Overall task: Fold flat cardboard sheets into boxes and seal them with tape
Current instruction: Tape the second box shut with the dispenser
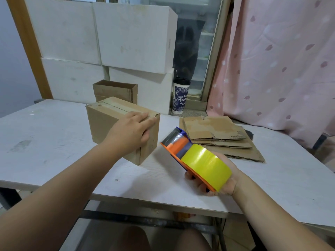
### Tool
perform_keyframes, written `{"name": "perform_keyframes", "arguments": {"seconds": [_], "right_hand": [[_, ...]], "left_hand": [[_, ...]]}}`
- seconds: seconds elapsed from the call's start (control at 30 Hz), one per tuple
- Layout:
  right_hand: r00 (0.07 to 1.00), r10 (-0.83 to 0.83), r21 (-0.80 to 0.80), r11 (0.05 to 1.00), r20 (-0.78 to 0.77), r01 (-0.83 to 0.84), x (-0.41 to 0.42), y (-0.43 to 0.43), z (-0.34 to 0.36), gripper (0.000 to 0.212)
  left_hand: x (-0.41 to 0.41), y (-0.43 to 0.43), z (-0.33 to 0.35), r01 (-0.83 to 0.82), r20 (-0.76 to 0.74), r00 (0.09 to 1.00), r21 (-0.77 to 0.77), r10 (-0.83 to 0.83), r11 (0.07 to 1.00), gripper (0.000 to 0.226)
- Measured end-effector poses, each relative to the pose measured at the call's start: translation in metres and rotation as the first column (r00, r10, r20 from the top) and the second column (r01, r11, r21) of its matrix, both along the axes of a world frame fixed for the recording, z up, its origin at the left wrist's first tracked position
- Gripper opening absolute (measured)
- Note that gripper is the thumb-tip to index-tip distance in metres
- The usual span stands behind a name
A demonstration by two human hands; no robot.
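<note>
From the head camera, the left hand [133, 132] presses the sealed box [107, 127] standing mid-table [50, 145], fingers flat on its taped top edge and thumb down the side. The right hand [220, 181] grips the orange tape dispenser [178, 146] with its yellow roll, off the table, just right of the box. Flat cardboard sheets [226, 140] lie stacked beyond it.
</note>
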State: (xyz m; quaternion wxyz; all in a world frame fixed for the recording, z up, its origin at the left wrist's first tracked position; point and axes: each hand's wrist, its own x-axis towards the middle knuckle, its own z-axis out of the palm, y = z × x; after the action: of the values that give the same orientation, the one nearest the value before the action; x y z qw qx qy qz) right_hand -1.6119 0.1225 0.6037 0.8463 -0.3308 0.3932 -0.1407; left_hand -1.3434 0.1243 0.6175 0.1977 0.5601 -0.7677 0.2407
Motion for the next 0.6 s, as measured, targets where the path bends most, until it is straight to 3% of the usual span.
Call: {"name": "perform_keyframes", "arguments": {"seconds": [0.23, 0.37, 0.47, 0.53, 0.6], "right_hand": [[0.999, -0.022, -0.091, 0.996, 0.032, 0.024, -0.003, -0.003, 0.019, 0.051], [0.997, -0.063, -0.152, 0.986, 0.039, 0.068, -0.004, -0.003, 0.034, 0.057], [0.993, -0.116, -0.21, 0.97, 0.034, 0.12, -0.003, -0.001, 0.047, 0.059], [0.986, -0.162, -0.241, 0.956, 0.044, 0.168, 0.0, -0.001, 0.055, 0.053], [0.974, -0.212, -0.278, 0.934, 0.077, 0.225, 0.004, -0.004, 0.062, 0.047]], "left_hand": [[-0.002, 0.009, 0.007, 0.005, 0.065, 0.998, 0.037, -0.007, 0.999, 0.043], [0.002, 0.015, 0.008, 0.094, -0.253, 0.966, 0.189, -0.044, 0.978, 0.042], [0.001, 0.023, 0.015, 0.247, -0.516, 0.852, 0.25, -0.087, 0.936, 0.038], [-0.001, 0.028, 0.02, 0.333, -0.594, 0.797, 0.277, -0.112, 0.901, 0.044], [-0.004, 0.03, 0.026, 0.307, -0.543, 0.835, 0.33, -0.087, 0.893, 0.054]]}}
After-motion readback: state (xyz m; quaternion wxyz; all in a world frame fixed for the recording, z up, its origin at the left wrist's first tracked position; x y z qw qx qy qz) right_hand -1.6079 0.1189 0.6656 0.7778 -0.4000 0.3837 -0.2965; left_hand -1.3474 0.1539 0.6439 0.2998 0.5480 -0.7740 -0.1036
